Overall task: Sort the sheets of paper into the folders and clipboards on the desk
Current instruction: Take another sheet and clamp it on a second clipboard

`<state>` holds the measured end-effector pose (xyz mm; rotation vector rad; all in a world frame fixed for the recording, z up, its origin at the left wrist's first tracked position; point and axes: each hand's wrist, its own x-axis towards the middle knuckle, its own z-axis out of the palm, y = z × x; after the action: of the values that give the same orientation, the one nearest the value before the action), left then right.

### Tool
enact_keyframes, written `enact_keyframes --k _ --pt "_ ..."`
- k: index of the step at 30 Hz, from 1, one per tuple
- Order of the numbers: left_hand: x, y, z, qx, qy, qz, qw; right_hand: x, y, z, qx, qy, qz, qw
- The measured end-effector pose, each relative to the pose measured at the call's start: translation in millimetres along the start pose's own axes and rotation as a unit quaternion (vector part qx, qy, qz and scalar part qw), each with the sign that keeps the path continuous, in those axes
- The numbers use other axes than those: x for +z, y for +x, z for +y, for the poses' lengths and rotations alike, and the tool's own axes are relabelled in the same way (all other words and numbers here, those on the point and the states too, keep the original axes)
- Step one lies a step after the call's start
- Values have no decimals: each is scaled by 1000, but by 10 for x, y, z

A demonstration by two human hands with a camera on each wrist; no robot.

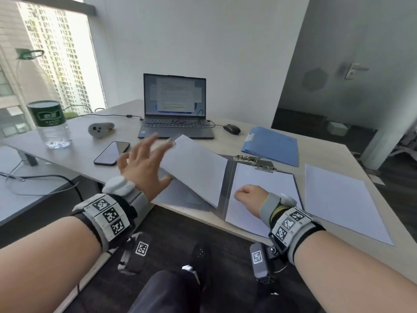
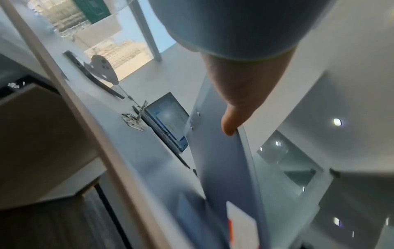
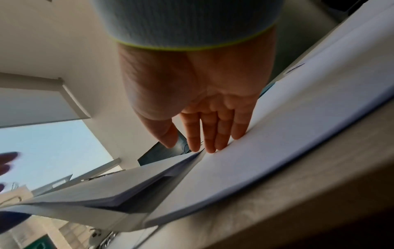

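Observation:
A grey clipboard folder lies open at the desk's front edge. Its left half, a stack of white sheets on the cover, stands tilted up. My left hand is open with fingers spread beside that raised stack, and the thumb touches its edge. My right hand rests on the white paper under the metal clip. The right wrist view shows its straight fingers pressing flat on that paper, close to the fold. A blue folder lies at the back right. Loose white sheets lie to the right.
A laptop stands open at the back with a mouse beside it. A phone, a grey controller and a water bottle sit to the left. Cables run across the desk's far side.

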<state>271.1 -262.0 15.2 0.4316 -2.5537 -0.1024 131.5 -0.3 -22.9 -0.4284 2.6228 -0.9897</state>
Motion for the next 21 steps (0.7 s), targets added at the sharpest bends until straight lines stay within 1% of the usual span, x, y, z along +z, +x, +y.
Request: enact_keyframes --k 2,3,4,5,6,7,8,9,10,12,14,16,19,20,21 --pt "-73 80 86 -78 -93 48 991 -43 -13 26 -6 28 -12 1000" --pt "-95 129 149 -110 -156 58 980 -94 -34 41 1 66 -21 998" --pt "-83 184 177 -138 -237 56 960 -129 -36 34 13 124 -32 992" --pt "-69 245 226 -166 -328 43 929 -175 -52 35 30 186 -42 981" --pt "-54 294 286 -195 -413 21 889 -227 -83 30 47 239 -50 969" --pt "-38 337 361 -220 -476 -3 851 -285 -127 12 61 272 -54 959" --pt "-21 382 472 -236 -514 -29 824 -358 -179 18 69 292 -54 952" --pt "-15 415 607 -241 -538 -57 806 -445 -234 33 72 304 -51 949" --pt "7 444 756 -234 -554 -88 794 -535 -265 75 74 319 -44 944" --pt "34 459 1022 -208 -571 -145 780 -713 -329 142 75 353 -27 932" --pt "127 463 1277 -182 -571 -203 774 -917 -396 255 75 395 -4 916" --pt "221 450 1435 -166 -555 -235 780 -1065 -459 323 79 429 11 900" --pt "449 481 1770 -136 -522 -281 794 -1296 -536 565 82 462 35 882" --pt "517 491 1896 -127 -515 -288 798 -1368 -554 646 78 475 38 876" --pt "580 491 1980 -118 -509 -281 805 -1410 -563 693 70 489 39 869"
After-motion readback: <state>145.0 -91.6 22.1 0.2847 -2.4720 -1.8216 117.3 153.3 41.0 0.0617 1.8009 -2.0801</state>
